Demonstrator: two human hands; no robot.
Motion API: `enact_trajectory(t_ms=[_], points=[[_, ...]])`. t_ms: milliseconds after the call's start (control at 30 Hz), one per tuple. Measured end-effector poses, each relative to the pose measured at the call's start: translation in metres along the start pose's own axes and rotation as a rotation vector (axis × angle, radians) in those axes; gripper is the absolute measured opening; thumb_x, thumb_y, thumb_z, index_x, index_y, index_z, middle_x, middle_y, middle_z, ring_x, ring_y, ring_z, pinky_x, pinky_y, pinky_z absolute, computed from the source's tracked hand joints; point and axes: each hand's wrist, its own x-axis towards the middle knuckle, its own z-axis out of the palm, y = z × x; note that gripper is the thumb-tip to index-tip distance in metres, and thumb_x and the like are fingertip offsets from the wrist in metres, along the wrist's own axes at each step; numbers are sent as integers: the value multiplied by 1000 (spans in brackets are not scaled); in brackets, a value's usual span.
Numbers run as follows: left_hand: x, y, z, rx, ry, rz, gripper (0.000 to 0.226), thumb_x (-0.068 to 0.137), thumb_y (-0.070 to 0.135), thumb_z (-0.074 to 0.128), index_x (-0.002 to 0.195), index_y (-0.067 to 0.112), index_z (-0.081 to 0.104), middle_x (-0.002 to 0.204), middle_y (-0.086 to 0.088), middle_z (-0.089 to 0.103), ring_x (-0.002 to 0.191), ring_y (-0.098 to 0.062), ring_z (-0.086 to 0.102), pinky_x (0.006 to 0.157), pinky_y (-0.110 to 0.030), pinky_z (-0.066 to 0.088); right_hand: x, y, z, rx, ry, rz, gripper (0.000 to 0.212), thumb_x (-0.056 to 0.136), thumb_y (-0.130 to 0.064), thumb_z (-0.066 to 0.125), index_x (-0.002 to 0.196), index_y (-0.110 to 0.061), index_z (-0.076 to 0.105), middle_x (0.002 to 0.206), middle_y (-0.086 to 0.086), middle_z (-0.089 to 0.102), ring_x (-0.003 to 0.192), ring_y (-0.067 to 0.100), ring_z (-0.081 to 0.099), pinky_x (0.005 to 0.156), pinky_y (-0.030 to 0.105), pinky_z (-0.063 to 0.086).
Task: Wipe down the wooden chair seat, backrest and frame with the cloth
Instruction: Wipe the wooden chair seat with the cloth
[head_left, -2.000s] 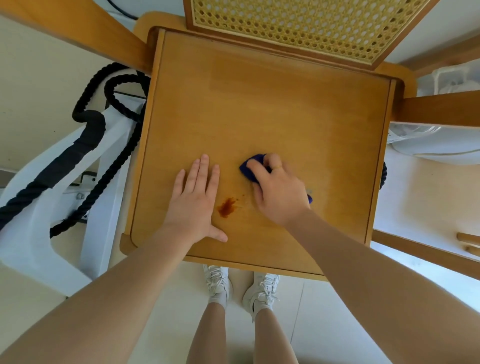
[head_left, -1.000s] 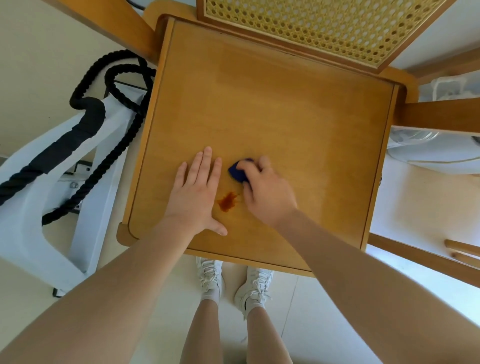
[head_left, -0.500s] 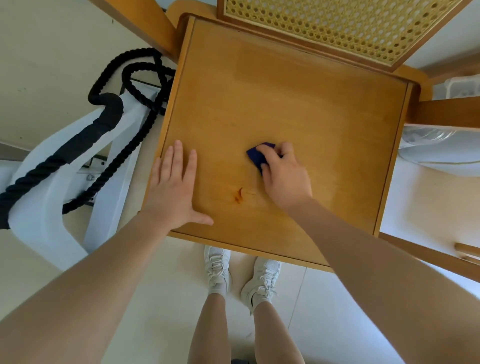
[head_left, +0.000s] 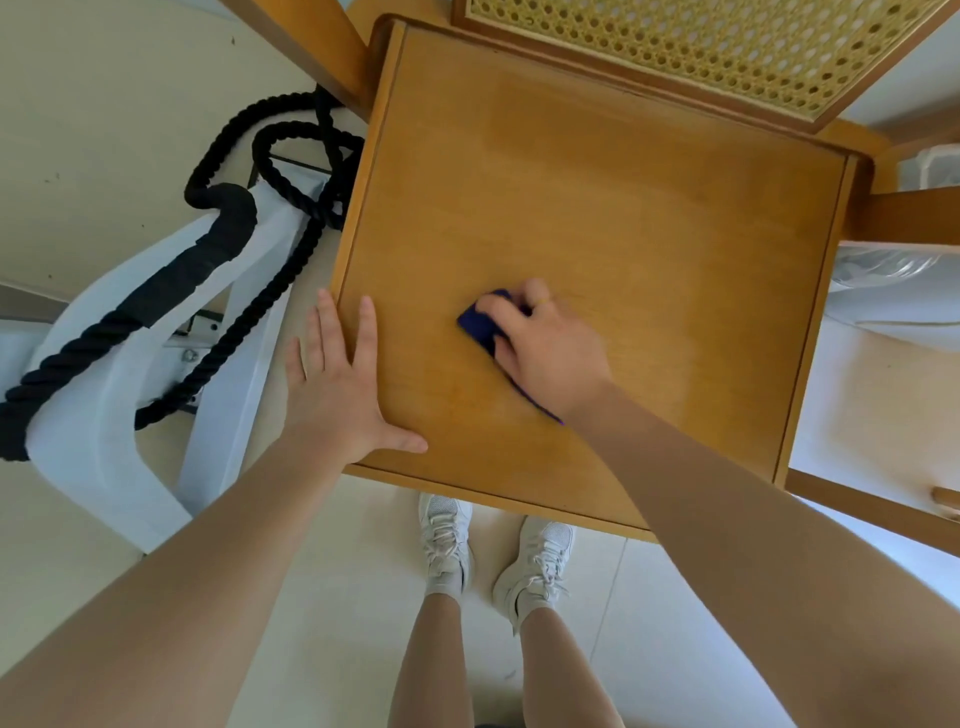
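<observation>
I look straight down on a wooden chair seat (head_left: 623, 208). Its cane-weave backrest (head_left: 727, 41) rises at the top of the view. My right hand (head_left: 545, 353) presses a dark blue cloth (head_left: 480, 325) flat on the seat, left of its middle; most of the cloth is hidden under the palm. My left hand (head_left: 343, 384) lies flat with fingers spread over the seat's left front edge, holding nothing. No stain shows on the wood near the cloth.
A white frame (head_left: 104, 405) wrapped with thick black rope (head_left: 218, 218) stands close against the chair's left side. Wooden rails (head_left: 914, 218) and white objects sit to the right. My feet in white shoes (head_left: 493, 551) stand on pale floor below the seat's front edge.
The red-brown stain on the seat shrank to a streak and is now gone. My right hand with the cloth rubbed across that spot. My left hand slid left to the seat's edge.
</observation>
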Motion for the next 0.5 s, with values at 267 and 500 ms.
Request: enact_trajectory(t_ms=[267, 500], points=[[3, -9, -11, -214, 114, 33, 126, 61, 59, 72, 147, 13, -8, 153, -19, -2, 141, -31, 4, 113, -45, 13, -16, -31, 22, 42, 179, 33, 49, 71, -15, 73, 117, -21, 58, 107, 17, 57, 71, 34, 57, 41, 30, 46], [14, 11, -22, -174, 77, -126, 133, 62, 49, 78, 143, 13, -21, 151, -19, -1, 138, -34, 13, 110, -46, 21, 24, 16, -4, 6, 154, 92, 46, 88, -7, 53, 129, -28, 51, 120, 16, 47, 77, 36, 54, 50, 31, 42]])
